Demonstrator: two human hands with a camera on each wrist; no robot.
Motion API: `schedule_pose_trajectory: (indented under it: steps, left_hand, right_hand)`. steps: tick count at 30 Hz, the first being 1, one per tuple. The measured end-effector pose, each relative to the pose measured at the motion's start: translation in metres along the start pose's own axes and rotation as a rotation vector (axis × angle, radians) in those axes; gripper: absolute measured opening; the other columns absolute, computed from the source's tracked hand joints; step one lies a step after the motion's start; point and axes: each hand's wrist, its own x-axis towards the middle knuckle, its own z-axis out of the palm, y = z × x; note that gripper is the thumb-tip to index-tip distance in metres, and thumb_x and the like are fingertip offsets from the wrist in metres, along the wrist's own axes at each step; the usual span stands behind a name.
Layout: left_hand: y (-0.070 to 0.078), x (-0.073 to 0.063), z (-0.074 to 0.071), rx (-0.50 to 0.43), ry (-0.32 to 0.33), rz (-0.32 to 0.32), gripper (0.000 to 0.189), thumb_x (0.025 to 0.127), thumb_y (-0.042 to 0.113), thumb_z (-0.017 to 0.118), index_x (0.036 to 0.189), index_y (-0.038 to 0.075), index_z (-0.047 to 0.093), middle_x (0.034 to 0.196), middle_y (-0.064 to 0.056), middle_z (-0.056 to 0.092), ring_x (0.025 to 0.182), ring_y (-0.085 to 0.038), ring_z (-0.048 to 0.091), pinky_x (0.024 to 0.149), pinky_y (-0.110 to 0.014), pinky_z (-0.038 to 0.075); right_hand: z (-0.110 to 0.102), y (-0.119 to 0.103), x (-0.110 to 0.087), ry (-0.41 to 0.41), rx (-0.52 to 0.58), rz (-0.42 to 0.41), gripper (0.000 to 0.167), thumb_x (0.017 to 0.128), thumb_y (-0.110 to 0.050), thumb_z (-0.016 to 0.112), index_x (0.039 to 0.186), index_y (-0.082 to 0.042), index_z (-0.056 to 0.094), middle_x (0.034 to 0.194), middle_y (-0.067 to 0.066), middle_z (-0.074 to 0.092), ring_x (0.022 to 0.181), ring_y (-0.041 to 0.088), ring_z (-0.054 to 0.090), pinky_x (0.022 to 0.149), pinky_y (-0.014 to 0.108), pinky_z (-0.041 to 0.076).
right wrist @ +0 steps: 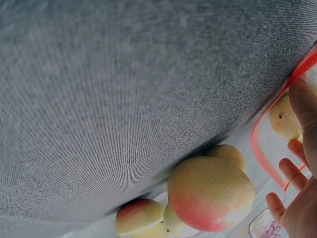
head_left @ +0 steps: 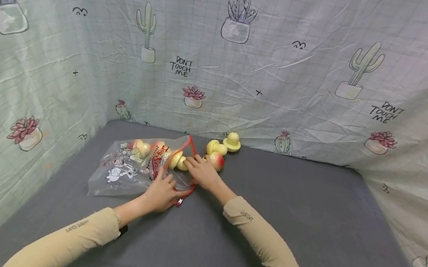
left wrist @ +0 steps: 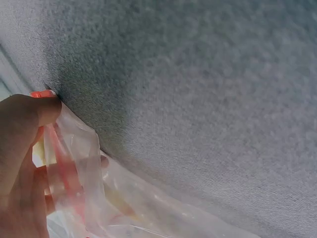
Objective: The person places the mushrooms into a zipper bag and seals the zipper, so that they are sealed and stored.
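Note:
A clear plastic zip bag (head_left: 102, 181) with a red zip edge and cartoon print lies on its side, several yellow toy mushrooms with reddish caps inside. My left hand (head_left: 162, 193) grips the near edge of its mouth; in the left wrist view the thumb (left wrist: 48, 110) lies on the red zip, and fingers show through the plastic. At the mouth, my right hand (head_left: 204, 172) pinches a toy mushroom (right wrist: 283, 119) between thumb and finger, its other fingers spread. Just beyond this hand lie more toy mushrooms outside the bag, a red-blushed one (right wrist: 210, 193) being nearest.
A yellow toy mushroom (head_left: 232, 141) stands cap down near the back edge of the grey table (head_left: 291, 204). Beside it another toy mushroom (head_left: 213, 147) lies on its side. A cloth printed with cacti (head_left: 256, 112) hangs around the back and sides.

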Motion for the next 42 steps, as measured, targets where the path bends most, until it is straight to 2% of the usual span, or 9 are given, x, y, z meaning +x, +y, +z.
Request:
schedule_pose_trajectory:
  steps: [7, 11, 18, 22, 26, 29, 35, 39, 42]
  left_hand:
    - [0.002, 0.001, -0.003, 0.047, -0.032, -0.011, 0.050, 0.077, 0.047, 0.060, 0.125, 0.042, 0.047, 0.089, -0.008, 0.064, 0.091, -0.029, 0.054, 0.087, -0.060, 0.035]
    - [0.002, 0.001, -0.005, 0.042, -0.017, -0.007, 0.050, 0.076, 0.046, 0.061, 0.124, 0.041, 0.049, 0.088, -0.008, 0.064, 0.090, -0.028, 0.054, 0.086, -0.060, 0.035]
    - [0.001, 0.000, -0.006, -0.005, -0.007, -0.006, 0.044, 0.076, 0.045, 0.062, 0.119, 0.038, 0.055, 0.089, -0.007, 0.065, 0.090, -0.028, 0.055, 0.086, -0.061, 0.034]
    - [-0.002, 0.000, -0.007, -0.071, -0.009, -0.019, 0.042, 0.076, 0.044, 0.062, 0.115, 0.030, 0.059, 0.092, -0.006, 0.065, 0.093, -0.027, 0.054, 0.089, -0.061, 0.032]
    - [-0.006, 0.001, -0.007, -0.110, 0.006, -0.044, 0.040, 0.074, 0.046, 0.063, 0.101, 0.017, 0.063, 0.092, -0.005, 0.065, 0.096, -0.026, 0.053, 0.093, -0.062, 0.029]
    - [-0.009, 0.001, -0.008, -0.124, 0.043, -0.049, 0.038, 0.073, 0.047, 0.064, 0.090, 0.013, 0.062, 0.088, -0.006, 0.063, 0.094, -0.026, 0.054, 0.092, -0.063, 0.029]
    - [-0.015, -0.004, -0.010, -0.152, 0.080, -0.054, 0.036, 0.075, 0.046, 0.063, 0.090, 0.014, 0.063, 0.088, -0.005, 0.063, 0.092, -0.025, 0.055, 0.092, -0.064, 0.029]
    - [-0.018, -0.007, -0.010, -0.146, 0.101, -0.054, 0.033, 0.077, 0.044, 0.062, 0.091, 0.015, 0.064, 0.087, -0.004, 0.063, 0.091, -0.025, 0.055, 0.092, -0.063, 0.029]
    - [-0.019, -0.010, -0.009, -0.147, 0.120, -0.057, 0.031, 0.076, 0.043, 0.063, 0.088, 0.014, 0.063, 0.085, -0.004, 0.062, 0.091, -0.025, 0.055, 0.091, -0.063, 0.029]
  right_hand:
    - [0.001, -0.002, -0.001, -0.010, -0.031, 0.000, 0.074, 0.069, -0.047, 0.066, 0.134, -0.021, 0.039, 0.134, -0.003, 0.043, 0.116, 0.017, 0.042, 0.091, 0.043, 0.038]
    - [0.002, -0.003, -0.001, -0.003, -0.048, 0.004, 0.074, 0.070, -0.049, 0.065, 0.134, -0.023, 0.039, 0.130, -0.003, 0.045, 0.113, 0.016, 0.042, 0.089, 0.041, 0.038]
    - [0.002, -0.004, -0.001, -0.012, -0.063, -0.005, 0.073, 0.070, -0.049, 0.064, 0.134, -0.024, 0.039, 0.129, -0.005, 0.046, 0.111, 0.016, 0.043, 0.088, 0.040, 0.038]
    - [0.002, -0.005, -0.001, -0.039, -0.056, -0.001, 0.071, 0.072, -0.050, 0.062, 0.133, -0.023, 0.040, 0.133, -0.006, 0.044, 0.117, 0.017, 0.042, 0.092, 0.042, 0.038]
    - [0.001, -0.005, 0.000, -0.066, -0.070, -0.001, 0.070, 0.072, -0.050, 0.061, 0.134, -0.024, 0.039, 0.136, -0.008, 0.041, 0.120, 0.017, 0.041, 0.094, 0.042, 0.037]
    - [-0.001, -0.004, 0.001, -0.087, -0.060, -0.011, 0.071, 0.073, -0.048, 0.062, 0.135, -0.025, 0.037, 0.138, -0.009, 0.040, 0.122, 0.018, 0.040, 0.095, 0.043, 0.037]
    - [-0.002, -0.005, 0.006, -0.140, -0.043, -0.045, 0.073, 0.074, -0.045, 0.061, 0.138, -0.028, 0.031, 0.143, -0.011, 0.033, 0.123, 0.018, 0.040, 0.097, 0.045, 0.037]
    - [-0.005, -0.008, 0.011, -0.189, -0.098, -0.060, 0.074, 0.075, -0.046, 0.060, 0.139, -0.032, 0.027, 0.146, -0.014, 0.026, 0.127, 0.017, 0.037, 0.098, 0.043, 0.037]
    - [-0.009, -0.009, 0.013, -0.187, -0.166, -0.076, 0.066, 0.081, -0.039, 0.057, 0.139, -0.035, 0.026, 0.145, -0.016, 0.026, 0.126, 0.015, 0.036, 0.097, 0.040, 0.038]
